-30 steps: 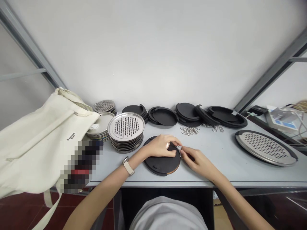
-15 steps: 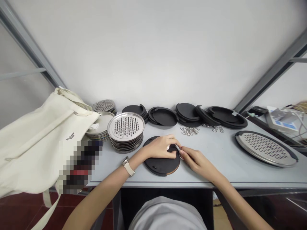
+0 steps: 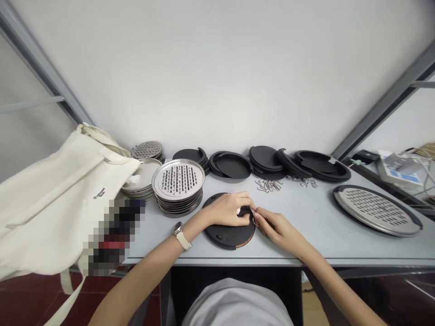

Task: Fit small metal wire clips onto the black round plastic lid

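A round black disc (image 3: 227, 236) with a brown patch at its lower right edge lies on the grey table in front of me. My left hand (image 3: 233, 209) rests over the disc, its thumb and fingers curled round the disc's right-hand part. At that right edge my right hand (image 3: 272, 222) pinches a small metal ring or hook (image 3: 253, 220), close to my left fingertips. Fingers partly hide how the metal piece meets the disc.
Left of the disc stands a stack of round metal grater plates (image 3: 178, 180). Black round lids (image 3: 234, 165) line the wall, with metal hooks (image 3: 268, 185) before them. A grater disc (image 3: 377, 210) lies right; a cream bag (image 3: 68, 194) hangs left.
My right fingertips and the metal ring have shifted slightly left, closer to my left fingers. My left hand has stayed nearly in place on the disc.
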`<state>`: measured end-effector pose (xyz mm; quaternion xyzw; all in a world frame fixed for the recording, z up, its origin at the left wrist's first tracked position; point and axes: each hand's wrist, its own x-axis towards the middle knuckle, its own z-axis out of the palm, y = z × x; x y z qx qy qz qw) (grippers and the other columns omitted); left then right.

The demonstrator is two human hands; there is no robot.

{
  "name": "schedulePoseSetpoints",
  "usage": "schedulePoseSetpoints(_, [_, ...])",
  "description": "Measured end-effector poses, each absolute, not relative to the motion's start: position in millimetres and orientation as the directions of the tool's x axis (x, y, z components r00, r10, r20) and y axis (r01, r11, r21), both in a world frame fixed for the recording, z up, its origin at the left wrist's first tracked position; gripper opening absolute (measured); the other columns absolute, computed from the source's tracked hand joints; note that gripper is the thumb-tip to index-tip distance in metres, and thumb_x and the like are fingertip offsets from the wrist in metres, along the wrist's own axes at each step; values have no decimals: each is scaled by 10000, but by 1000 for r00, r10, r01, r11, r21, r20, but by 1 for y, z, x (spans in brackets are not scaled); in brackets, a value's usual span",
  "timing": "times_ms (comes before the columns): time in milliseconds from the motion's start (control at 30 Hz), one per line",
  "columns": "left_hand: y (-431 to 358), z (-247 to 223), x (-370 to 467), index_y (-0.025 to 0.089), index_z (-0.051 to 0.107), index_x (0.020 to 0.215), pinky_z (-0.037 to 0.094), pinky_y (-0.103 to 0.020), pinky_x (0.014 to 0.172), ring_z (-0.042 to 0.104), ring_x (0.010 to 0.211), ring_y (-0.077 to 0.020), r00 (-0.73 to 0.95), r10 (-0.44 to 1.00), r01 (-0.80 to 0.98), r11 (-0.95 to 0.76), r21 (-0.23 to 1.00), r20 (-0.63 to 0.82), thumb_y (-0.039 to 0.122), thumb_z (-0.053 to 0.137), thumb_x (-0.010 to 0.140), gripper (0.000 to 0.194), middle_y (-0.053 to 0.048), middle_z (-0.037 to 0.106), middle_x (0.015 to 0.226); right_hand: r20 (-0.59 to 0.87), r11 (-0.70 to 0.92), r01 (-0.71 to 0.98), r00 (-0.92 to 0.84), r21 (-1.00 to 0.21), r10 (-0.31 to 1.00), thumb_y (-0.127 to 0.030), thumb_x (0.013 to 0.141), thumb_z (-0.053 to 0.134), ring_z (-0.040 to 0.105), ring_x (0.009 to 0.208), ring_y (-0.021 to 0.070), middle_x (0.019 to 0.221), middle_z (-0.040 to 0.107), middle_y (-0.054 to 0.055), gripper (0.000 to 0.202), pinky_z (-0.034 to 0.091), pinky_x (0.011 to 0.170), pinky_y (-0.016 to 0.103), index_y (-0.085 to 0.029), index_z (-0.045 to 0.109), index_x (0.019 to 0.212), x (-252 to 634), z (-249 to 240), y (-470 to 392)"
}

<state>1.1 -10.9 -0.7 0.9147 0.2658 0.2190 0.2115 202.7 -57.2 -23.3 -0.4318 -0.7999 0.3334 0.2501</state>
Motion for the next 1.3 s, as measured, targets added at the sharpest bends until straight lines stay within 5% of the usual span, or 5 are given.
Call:
schedulePoseSetpoints(233, [-13,2,1,197,585,1003,415,-216,652,532,689,-109,753,591,425,-773,472,290,203,570,776,228,-17,562,962,125,397,560,-460,-727,879,-361,965,353,328,551,102,610,351,-54,306,284,528,221,-205,369,702,203,-28,-56])
schedulePoseSetpoints(1300, [-13,2,2,185,607,943,407,-218,684,547,717,-123,752,596,432,-769,471,283,210,575,775,173,-11,586,899,172,447,585,-465,-677,869,-346,972,344,435,565,106,628,472,-33,313,345,548,222,-200,422,706,202,-19,-57])
